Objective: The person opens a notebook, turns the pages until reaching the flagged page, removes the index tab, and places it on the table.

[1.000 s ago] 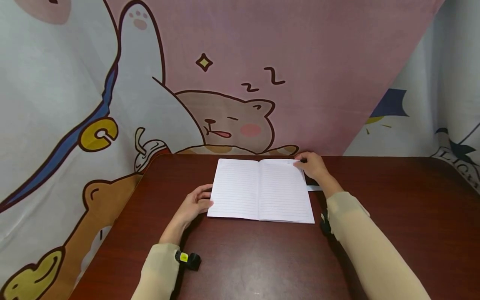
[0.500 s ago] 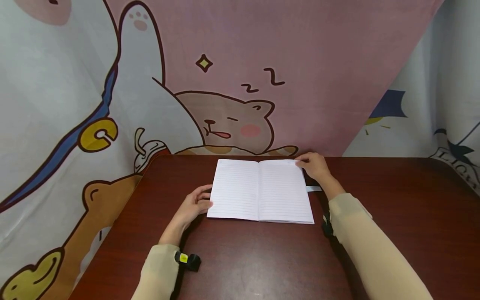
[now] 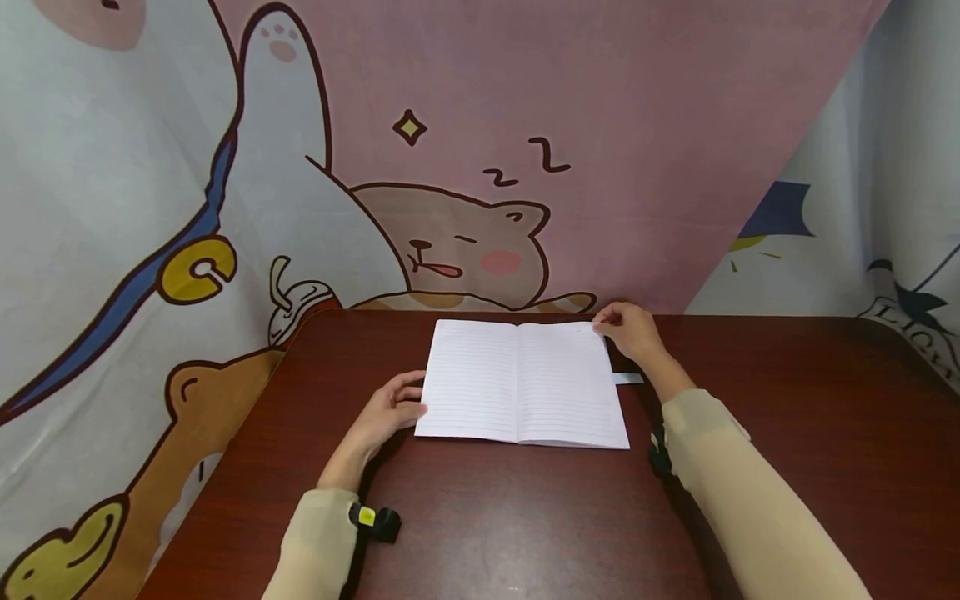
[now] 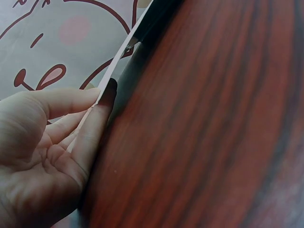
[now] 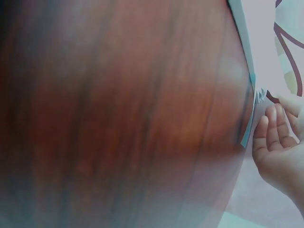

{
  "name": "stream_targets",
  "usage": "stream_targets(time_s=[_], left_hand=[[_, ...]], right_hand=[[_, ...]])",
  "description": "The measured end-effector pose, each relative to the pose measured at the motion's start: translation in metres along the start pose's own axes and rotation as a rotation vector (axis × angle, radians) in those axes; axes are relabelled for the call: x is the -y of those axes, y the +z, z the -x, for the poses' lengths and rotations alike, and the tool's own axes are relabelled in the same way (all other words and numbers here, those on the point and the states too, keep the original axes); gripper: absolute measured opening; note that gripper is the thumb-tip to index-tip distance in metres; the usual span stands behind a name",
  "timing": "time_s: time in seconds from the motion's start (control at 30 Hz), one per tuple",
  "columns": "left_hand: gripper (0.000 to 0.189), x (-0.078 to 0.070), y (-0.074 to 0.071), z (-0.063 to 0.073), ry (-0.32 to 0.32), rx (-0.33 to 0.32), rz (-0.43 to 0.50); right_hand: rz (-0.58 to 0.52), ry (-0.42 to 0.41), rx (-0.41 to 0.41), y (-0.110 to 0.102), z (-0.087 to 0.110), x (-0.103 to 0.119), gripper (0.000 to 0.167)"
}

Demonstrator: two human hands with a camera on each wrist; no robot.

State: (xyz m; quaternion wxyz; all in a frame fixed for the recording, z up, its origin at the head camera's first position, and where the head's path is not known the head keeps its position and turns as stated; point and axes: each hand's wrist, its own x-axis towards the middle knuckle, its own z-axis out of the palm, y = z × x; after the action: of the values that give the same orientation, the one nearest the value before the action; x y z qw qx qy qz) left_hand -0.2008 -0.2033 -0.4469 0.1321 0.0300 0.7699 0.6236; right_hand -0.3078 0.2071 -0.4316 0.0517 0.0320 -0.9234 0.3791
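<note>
An open notebook (image 3: pixel 468 379) with lined white pages lies on the dark red-brown table (image 3: pixel 480 517), its fold running away from me. My left hand (image 3: pixel 386 412) holds its left edge; in the left wrist view the thumb is on the page side and fingers reach beneath the thin edge of the notebook (image 4: pixel 114 66). At the far right corner, my right hand (image 3: pixel 630 333) pinches the page between thumb and forefinger. Its other fingers are bent and stand off the paper in the right wrist view. A pale strip (image 3: pixel 628 378) sticks out from the notebook's right side.
Behind the table's far edge hangs a cloth (image 3: pixel 637 167) printed with cartoon animals. A small black device with a yellow label (image 3: pixel 367 517) is worn at my left wrist, and another dark one (image 3: pixel 660 454) at my right.
My right hand has shifted slightly right along the notebook's far corner, and a dark spot at its fingertips no longer shows. The left hand and notebook stay almost still.
</note>
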Motion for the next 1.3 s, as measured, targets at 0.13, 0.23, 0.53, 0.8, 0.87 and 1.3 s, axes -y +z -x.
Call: stream_targets(time_s=[0.13, 0.23, 0.53, 0.8, 0.87, 1.3], left_hand=[[0.058, 0.0, 0.001, 0.0, -0.008, -0.005, -0.002], [0.058, 0.001, 0.001, 0.0, -0.011, -0.005, 0.002], [0.059, 0.002, 0.0, 0.0, -0.005, 0.0, 0.004], [0.058, 0.001, 0.001, 0.0, -0.003, -0.001, -0.004], [0.058, 0.001, 0.0, 0.0, -0.003, -0.004, -0.006], [0.057, 0.0, 0.001, 0.001, -0.012, -0.013, -0.01]], right_hand=[[0.004, -0.016, -0.009, -0.001, 0.001, -0.001, 0.016], [-0.002, -0.031, -0.015, -0.002, 0.002, 0.0, 0.016], [-0.075, -0.033, 0.028, -0.002, 0.006, 0.004, 0.02], [-0.124, -0.05, 0.08, -0.002, 0.007, 0.004, 0.025], [-0.134, -0.057, 0.09, -0.002, 0.008, 0.004, 0.026], [-0.205, -0.06, 0.152, -0.002, 0.01, 0.005, 0.026]])
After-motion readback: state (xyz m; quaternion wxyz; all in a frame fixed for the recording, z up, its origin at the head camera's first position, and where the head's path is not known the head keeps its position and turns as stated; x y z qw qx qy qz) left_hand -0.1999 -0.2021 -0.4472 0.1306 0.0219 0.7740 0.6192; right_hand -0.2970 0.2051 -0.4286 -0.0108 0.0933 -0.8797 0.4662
